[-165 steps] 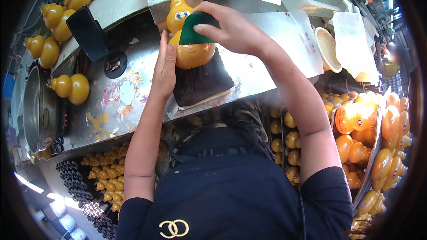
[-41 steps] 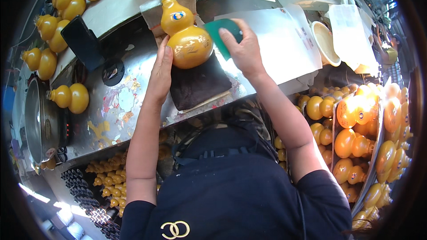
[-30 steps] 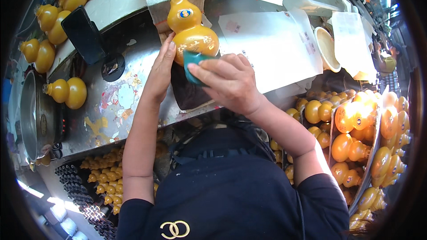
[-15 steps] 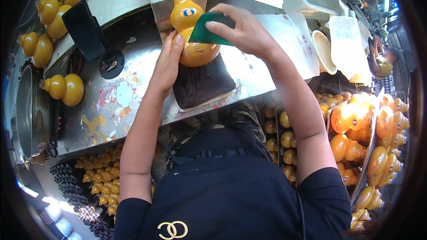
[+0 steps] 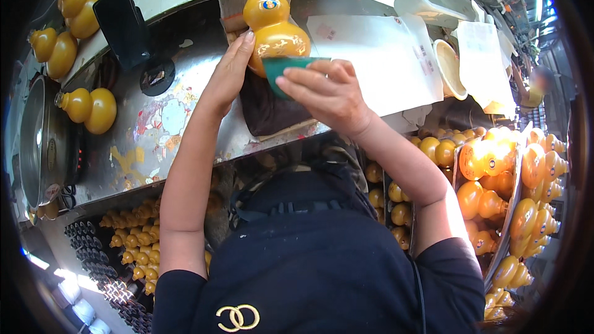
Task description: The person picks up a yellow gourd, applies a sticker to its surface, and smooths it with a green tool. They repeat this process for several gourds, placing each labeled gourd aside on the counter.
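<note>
Seemingly steadied, not clasped, by the left hand (image 5: pixel 227 78), the bottle (image 5: pixel 281 34) risked being rolled by the scraper (image 5: pixel 277 73) pinched in the right hand (image 5: pixel 331 94).

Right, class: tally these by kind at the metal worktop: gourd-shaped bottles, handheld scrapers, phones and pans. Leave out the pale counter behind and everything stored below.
Yellow gourd-shaped bottles: 2, one touched by the left hand, one beside the pan
Green scraper, in the right hand: 1
Black smartphone: 1
Metal pan: 1
Total: 5
</note>
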`<state>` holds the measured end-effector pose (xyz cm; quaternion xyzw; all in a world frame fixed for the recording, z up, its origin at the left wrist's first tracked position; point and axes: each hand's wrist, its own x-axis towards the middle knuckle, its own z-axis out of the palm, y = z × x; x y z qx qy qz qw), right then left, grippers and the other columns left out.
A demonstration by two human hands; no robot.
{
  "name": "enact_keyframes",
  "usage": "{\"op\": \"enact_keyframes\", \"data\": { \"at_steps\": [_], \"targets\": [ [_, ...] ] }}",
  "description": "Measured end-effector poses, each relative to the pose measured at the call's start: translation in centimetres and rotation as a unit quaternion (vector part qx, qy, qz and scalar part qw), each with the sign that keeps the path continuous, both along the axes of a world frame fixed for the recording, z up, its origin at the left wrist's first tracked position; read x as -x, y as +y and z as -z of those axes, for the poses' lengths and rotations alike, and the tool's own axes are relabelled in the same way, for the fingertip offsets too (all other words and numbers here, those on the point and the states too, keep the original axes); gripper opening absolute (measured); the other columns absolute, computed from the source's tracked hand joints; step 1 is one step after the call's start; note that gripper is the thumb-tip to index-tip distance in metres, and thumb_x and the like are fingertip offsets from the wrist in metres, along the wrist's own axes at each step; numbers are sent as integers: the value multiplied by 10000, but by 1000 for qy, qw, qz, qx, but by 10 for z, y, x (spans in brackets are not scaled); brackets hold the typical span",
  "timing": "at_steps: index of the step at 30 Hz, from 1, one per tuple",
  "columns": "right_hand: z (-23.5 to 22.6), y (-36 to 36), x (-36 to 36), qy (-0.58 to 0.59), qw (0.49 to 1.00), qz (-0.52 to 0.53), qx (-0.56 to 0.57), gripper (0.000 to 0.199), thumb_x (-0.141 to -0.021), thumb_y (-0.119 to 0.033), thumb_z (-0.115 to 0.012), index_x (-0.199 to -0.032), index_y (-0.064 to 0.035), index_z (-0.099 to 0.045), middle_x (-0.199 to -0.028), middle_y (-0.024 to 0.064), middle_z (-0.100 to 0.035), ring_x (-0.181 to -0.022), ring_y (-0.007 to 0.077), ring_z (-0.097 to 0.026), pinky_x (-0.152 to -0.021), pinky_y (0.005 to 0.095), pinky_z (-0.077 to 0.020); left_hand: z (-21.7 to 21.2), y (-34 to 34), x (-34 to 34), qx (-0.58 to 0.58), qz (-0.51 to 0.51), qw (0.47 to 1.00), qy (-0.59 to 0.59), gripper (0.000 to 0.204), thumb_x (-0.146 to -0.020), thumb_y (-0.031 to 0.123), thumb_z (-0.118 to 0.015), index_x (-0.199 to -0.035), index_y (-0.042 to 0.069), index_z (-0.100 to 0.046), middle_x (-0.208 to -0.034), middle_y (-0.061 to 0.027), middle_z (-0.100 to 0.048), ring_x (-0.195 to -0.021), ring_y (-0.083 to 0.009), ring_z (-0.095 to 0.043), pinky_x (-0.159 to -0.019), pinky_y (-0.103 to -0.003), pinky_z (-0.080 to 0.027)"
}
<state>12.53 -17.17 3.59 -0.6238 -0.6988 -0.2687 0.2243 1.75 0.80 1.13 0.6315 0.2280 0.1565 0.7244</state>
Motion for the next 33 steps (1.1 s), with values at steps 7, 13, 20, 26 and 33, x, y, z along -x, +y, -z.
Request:
{"op": "enact_keyframes", "data": {
  "at_steps": [7, 13, 20, 26, 33],
  "targets": [
    [19, -7, 5, 93, 993, -38, 55, 364, -660, -41, -691, -1015, -124, -690, -987, -15, -664, -857, 146, -613, -730, 278, -418, 12, 1, 0, -8, -33, 999, -18, 601, -1003, 469, -415, -1385, 6, -442, -1348, -107, -508, -1268, -171, -436, -1081, -289, -289],
    [-13, 17, 28, 97, 995, 15, -8, 344, -646, -59, -720, -984, -112, -682, -863, -18, -592, -728, 158, -546, -653, 314, -390, 14, 8, -3, 32, 9, 999, -36, 565, -1006, 443, -426, -1370, 12, -463, -1309, -104, -544, -1241, -169, -461, -1058, -291, -316],
    [24, 17, 26, 151, 987, -30, 37, 362, -630, -72, -699, -987, -100, -644, -769, 38, -463, -781, 198, -505, -663, 317, -380, 6, 0, -2, -42, -4, 999, 1, 556, -1014, 416, -417, -1403, 19, -426, -1362, -128, -503, -1276, -185, -444, -1069, -299, -316],
    [-25, 12, 7, 438, 897, 38, -48, 267, -808, -72, -705, -1051, -19, -607, -907, 151, -634, -801, 286, -647, -716, 326, -504, 23, -14, 0, -114, -39, 990, -68, 709, -962, 428, -544, -1465, -3, -294, -1435, -180, -412, -1321, -216, -405, -1092, -310, -297],
    [10, 13, -45, 745, 665, 47, -25, 272, -888, -226, -681, -1025, -2, -613, -860, 26, -616, -724, 84, -567, -650, 220, -471, 14, -16, -2, -72, -17, 996, -43, 677, -972, 382, -546, -1471, 2, -292, -1435, -145, -415, -1324, -200, -392, -1091, -300, -290]
  ]
}}
